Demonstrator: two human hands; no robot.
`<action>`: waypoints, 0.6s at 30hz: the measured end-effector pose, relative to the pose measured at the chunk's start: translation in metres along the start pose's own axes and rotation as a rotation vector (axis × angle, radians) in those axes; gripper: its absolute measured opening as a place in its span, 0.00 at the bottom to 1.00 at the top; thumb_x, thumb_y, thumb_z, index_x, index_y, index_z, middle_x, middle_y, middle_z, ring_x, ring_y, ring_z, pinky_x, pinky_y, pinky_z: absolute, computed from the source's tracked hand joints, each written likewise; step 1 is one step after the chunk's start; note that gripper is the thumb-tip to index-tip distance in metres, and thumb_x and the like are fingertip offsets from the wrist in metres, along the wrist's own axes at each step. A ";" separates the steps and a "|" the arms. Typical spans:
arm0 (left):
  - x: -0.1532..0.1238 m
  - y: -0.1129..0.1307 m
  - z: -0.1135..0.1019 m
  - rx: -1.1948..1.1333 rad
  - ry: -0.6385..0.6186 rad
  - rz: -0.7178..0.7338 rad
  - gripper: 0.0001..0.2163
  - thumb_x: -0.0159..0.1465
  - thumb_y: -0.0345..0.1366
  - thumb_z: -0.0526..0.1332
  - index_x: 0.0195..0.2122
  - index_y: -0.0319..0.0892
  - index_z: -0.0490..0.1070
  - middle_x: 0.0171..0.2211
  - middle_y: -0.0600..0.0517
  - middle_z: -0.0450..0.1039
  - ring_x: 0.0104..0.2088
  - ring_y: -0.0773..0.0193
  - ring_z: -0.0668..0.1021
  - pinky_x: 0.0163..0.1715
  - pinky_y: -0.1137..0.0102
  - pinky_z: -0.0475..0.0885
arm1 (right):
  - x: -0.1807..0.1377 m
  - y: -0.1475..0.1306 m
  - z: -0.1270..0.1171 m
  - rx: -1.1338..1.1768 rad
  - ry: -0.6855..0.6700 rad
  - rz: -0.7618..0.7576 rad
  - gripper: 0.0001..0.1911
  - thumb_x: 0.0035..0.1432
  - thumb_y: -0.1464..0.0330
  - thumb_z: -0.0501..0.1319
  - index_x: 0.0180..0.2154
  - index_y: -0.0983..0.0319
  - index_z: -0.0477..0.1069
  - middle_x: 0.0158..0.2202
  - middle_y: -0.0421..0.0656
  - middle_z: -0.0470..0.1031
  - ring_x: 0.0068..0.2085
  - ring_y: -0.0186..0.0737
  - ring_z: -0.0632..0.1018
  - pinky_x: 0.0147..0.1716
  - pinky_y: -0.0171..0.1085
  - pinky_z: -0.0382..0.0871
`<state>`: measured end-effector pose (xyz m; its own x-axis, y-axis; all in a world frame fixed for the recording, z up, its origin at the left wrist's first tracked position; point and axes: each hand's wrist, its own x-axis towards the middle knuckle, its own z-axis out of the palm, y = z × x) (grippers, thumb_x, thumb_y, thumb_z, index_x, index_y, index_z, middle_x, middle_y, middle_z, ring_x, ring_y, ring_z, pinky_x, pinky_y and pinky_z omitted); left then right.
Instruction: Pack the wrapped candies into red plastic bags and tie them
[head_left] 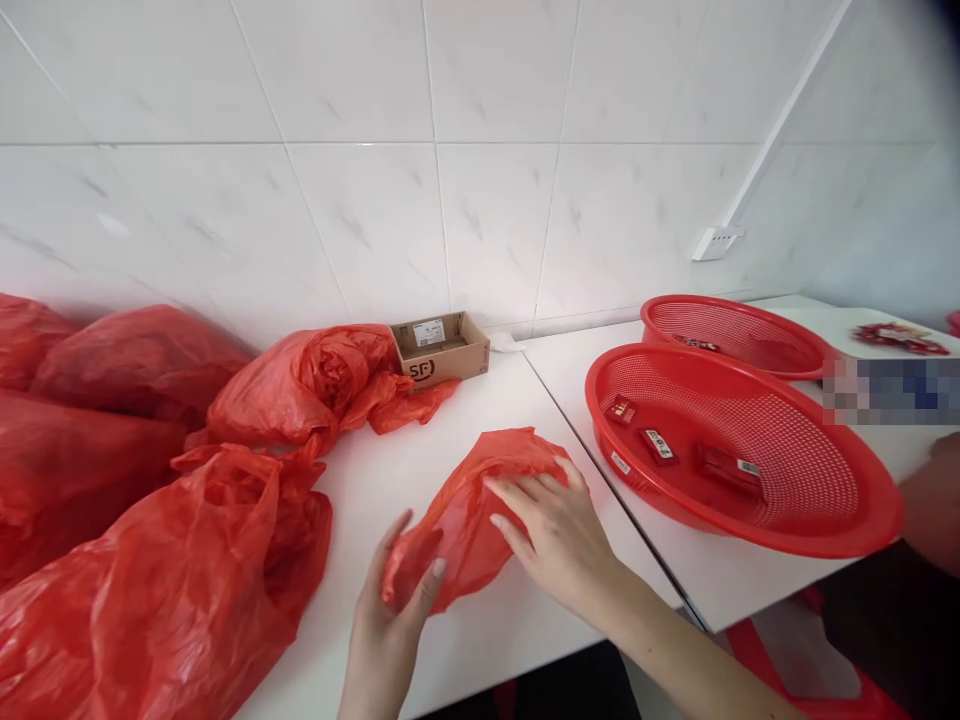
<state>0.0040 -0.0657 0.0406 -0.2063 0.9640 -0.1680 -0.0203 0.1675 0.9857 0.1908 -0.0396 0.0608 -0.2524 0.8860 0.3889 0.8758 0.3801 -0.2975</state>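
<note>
Item one: thin red plastic bag (472, 540), crumpled, lying on the white table (390, 465) directly between my two hands on the head feed. Item two: my left hand (386, 625), curved about the bag's near left end, thumb and fingers parted. Item three: my right hand (566, 540), fingers laid over the bag's right part, thumb apart from the index finger; I cannot tell whether any film is pinched. Left, well apart: bulging red bags (180, 580). Behind: open SF cardboard box (461, 360). Right, adjoining table (720, 580): perforated red basket (810, 460) containing red packets (660, 447); second basket (750, 335) behind it.
</note>
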 end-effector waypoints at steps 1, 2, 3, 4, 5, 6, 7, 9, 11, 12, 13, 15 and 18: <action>0.003 0.001 0.002 -0.052 -0.065 -0.053 0.28 0.55 0.48 0.68 0.55 0.43 0.69 0.50 0.42 0.75 0.54 0.45 0.74 0.53 0.55 0.69 | 0.002 -0.004 0.000 -0.008 0.022 -0.004 0.15 0.66 0.68 0.54 0.53 0.57 0.70 0.45 0.42 0.78 0.43 0.43 0.76 0.60 0.54 0.47; 0.006 0.002 0.004 -0.127 -0.118 -0.094 0.24 0.56 0.47 0.68 0.51 0.41 0.73 0.49 0.42 0.76 0.53 0.46 0.75 0.53 0.57 0.69 | 0.005 -0.006 0.001 -0.014 0.036 -0.009 0.14 0.66 0.68 0.53 0.51 0.57 0.71 0.45 0.42 0.78 0.42 0.42 0.76 0.58 0.53 0.49; 0.008 0.003 0.005 -0.221 -0.157 -0.134 0.21 0.56 0.46 0.67 0.48 0.40 0.75 0.48 0.42 0.77 0.53 0.46 0.75 0.52 0.59 0.70 | 0.010 -0.006 0.002 -0.020 0.037 -0.014 0.13 0.66 0.69 0.53 0.49 0.56 0.72 0.44 0.41 0.78 0.42 0.42 0.75 0.56 0.51 0.52; 0.010 0.003 0.006 -0.324 -0.183 -0.174 0.19 0.57 0.45 0.67 0.46 0.40 0.77 0.48 0.43 0.77 0.52 0.47 0.75 0.51 0.60 0.71 | 0.015 -0.003 0.003 -0.033 0.023 -0.016 0.13 0.66 0.70 0.53 0.47 0.56 0.73 0.43 0.41 0.78 0.41 0.42 0.75 0.53 0.48 0.55; 0.011 0.004 0.005 -0.423 -0.201 -0.216 0.17 0.57 0.44 0.67 0.45 0.40 0.77 0.48 0.44 0.77 0.52 0.48 0.76 0.50 0.61 0.73 | 0.021 0.001 0.003 -0.058 -0.008 -0.014 0.12 0.66 0.70 0.53 0.44 0.57 0.74 0.42 0.42 0.78 0.41 0.42 0.74 0.50 0.46 0.57; 0.012 0.003 0.001 -0.508 -0.214 -0.259 0.16 0.58 0.43 0.67 0.44 0.41 0.78 0.48 0.45 0.78 0.50 0.49 0.77 0.49 0.62 0.74 | 0.027 0.008 0.003 -0.095 -0.050 -0.009 0.11 0.65 0.70 0.54 0.43 0.58 0.75 0.41 0.43 0.78 0.42 0.43 0.74 0.47 0.45 0.58; 0.013 0.002 -0.004 -0.572 -0.226 -0.300 0.14 0.58 0.42 0.67 0.43 0.42 0.78 0.46 0.46 0.79 0.48 0.50 0.79 0.48 0.63 0.75 | 0.033 0.015 0.002 -0.143 -0.105 -0.002 0.10 0.63 0.69 0.56 0.42 0.59 0.75 0.42 0.45 0.77 0.43 0.45 0.73 0.46 0.44 0.58; 0.016 0.000 -0.021 -0.645 -0.251 -0.365 0.11 0.57 0.39 0.67 0.41 0.43 0.79 0.42 0.47 0.80 0.42 0.54 0.81 0.43 0.66 0.77 | 0.045 0.030 -0.003 -0.251 -0.249 0.015 0.13 0.58 0.67 0.62 0.44 0.62 0.75 0.45 0.49 0.75 0.47 0.50 0.71 0.46 0.45 0.58; 0.022 -0.001 -0.043 -0.678 -0.225 -0.390 0.09 0.56 0.35 0.67 0.38 0.44 0.80 0.37 0.49 0.81 0.35 0.58 0.82 0.37 0.71 0.79 | 0.051 0.040 -0.010 -0.320 -0.414 0.017 0.22 0.51 0.66 0.67 0.49 0.63 0.74 0.48 0.51 0.74 0.49 0.54 0.70 0.47 0.47 0.57; 0.025 0.000 -0.054 -0.690 -0.178 -0.389 0.08 0.56 0.34 0.66 0.37 0.44 0.80 0.35 0.50 0.82 0.33 0.60 0.82 0.34 0.72 0.79 | 0.052 0.042 -0.014 -0.336 -0.490 0.013 0.24 0.48 0.66 0.68 0.49 0.62 0.74 0.47 0.51 0.75 0.49 0.54 0.69 0.47 0.47 0.57; 0.028 0.001 -0.062 -0.697 -0.122 -0.383 0.07 0.55 0.33 0.66 0.36 0.44 0.79 0.33 0.50 0.82 0.32 0.60 0.82 0.32 0.73 0.79 | 0.051 0.042 -0.018 -0.343 -0.555 0.004 0.24 0.47 0.66 0.68 0.49 0.62 0.75 0.46 0.51 0.75 0.49 0.54 0.69 0.48 0.48 0.57; 0.032 0.007 -0.073 -0.669 -0.036 -0.353 0.10 0.53 0.33 0.68 0.37 0.44 0.79 0.35 0.51 0.81 0.35 0.59 0.82 0.34 0.73 0.80 | 0.048 0.038 -0.024 -0.341 -0.637 -0.022 0.24 0.47 0.67 0.68 0.48 0.61 0.75 0.45 0.50 0.75 0.49 0.52 0.70 0.49 0.48 0.56; 0.029 0.018 -0.075 -0.512 -0.046 -0.282 0.24 0.49 0.34 0.72 0.49 0.46 0.75 0.45 0.49 0.79 0.45 0.52 0.81 0.40 0.69 0.80 | 0.041 0.035 -0.031 -0.333 -0.675 -0.024 0.24 0.47 0.68 0.68 0.49 0.62 0.75 0.48 0.52 0.75 0.51 0.52 0.70 0.50 0.49 0.56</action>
<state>-0.0752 -0.0506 0.0549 -0.0815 0.9066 -0.4140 -0.5408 0.3087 0.7824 0.2244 0.0022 0.0938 -0.3769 0.8893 -0.2591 0.9177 0.3964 0.0256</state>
